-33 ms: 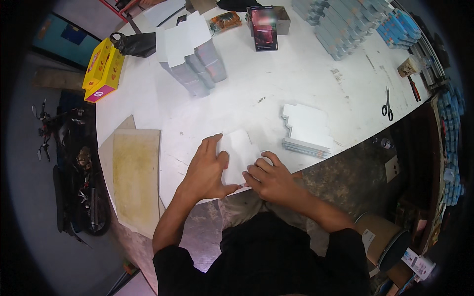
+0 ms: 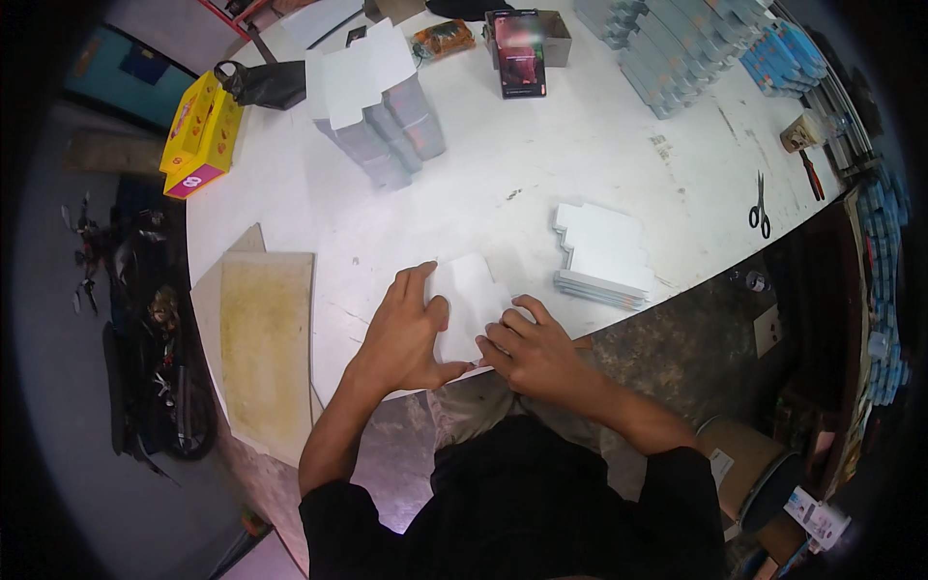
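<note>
A flat white carton blank (image 2: 462,307) with a stepped outline lies at the near edge of the white table. My left hand (image 2: 404,333) grips its left side, the forefinger near the far corner and the thumb along the near edge. At the lower right corner, the bent fingers of my right hand (image 2: 527,348) close on the same blank and hide that part of it. Just right of it sits a small stack of similar blanks (image 2: 604,246), white on top with greyish-blue edges.
Taller carton stacks stand at the far left (image 2: 360,82) and far right (image 2: 677,53). A worn yellowish board (image 2: 268,348) lies on the left. Yellow boxes (image 2: 203,135), a phone (image 2: 518,58) leaning on a metal box, scissors (image 2: 761,208) and a cup (image 2: 800,132) also stand or lie around the table.
</note>
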`<state>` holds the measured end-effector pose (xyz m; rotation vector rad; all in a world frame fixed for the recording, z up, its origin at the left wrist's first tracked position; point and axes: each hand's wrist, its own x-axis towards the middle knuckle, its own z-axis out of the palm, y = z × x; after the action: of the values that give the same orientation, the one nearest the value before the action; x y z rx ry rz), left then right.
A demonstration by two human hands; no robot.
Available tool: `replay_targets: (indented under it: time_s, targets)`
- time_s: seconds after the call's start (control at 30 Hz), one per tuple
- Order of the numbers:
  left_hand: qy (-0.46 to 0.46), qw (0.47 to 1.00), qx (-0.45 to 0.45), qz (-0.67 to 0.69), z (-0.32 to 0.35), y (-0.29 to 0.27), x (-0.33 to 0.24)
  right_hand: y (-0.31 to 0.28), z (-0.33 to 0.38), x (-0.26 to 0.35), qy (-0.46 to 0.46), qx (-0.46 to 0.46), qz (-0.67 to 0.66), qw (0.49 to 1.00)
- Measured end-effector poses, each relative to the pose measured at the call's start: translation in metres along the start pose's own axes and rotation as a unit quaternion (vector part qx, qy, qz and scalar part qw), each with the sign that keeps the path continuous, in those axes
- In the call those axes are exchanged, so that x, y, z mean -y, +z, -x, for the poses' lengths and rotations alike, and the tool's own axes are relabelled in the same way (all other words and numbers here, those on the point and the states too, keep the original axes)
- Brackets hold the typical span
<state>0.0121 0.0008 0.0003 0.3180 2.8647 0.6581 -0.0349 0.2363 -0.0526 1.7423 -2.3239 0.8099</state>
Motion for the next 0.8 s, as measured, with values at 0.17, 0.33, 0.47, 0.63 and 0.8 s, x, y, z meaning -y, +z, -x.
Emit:
replay_targets:
  time_s: [0.17, 0.33, 0.47, 0.63, 0.8]
  targets:
    - [-0.005, 0.996, 0.035, 0.079, -0.008, -0.013, 0.015, -0.012, -0.022, -0.009, 0.017, 0.070, -0.038, 0.997]
    - [-0.057, 0.993, -0.001, 0.100, -0.026, -0.004, 0.043, -0.008, -0.057, -0.031, 0.236, 0.077, -0.040, 0.968]
    - [-0.050, 0.990, -0.115, -0.058, -0.011, -0.015, 0.018, -0.036, -0.070, -0.029, 0.281, 0.149, -0.040, 0.947]
    - [-0.102, 0.987, -0.116, -0.034, -0.010, -0.003, 0.030, -0.009, -0.055, -0.028, 0.215, 0.000, 0.006, 0.977]
    - [-0.009, 0.989, -0.138, -0.055, 0.014, -0.007, -0.003, -0.005, 0.001, -0.016, 0.040, 0.009, -0.017, 0.999]
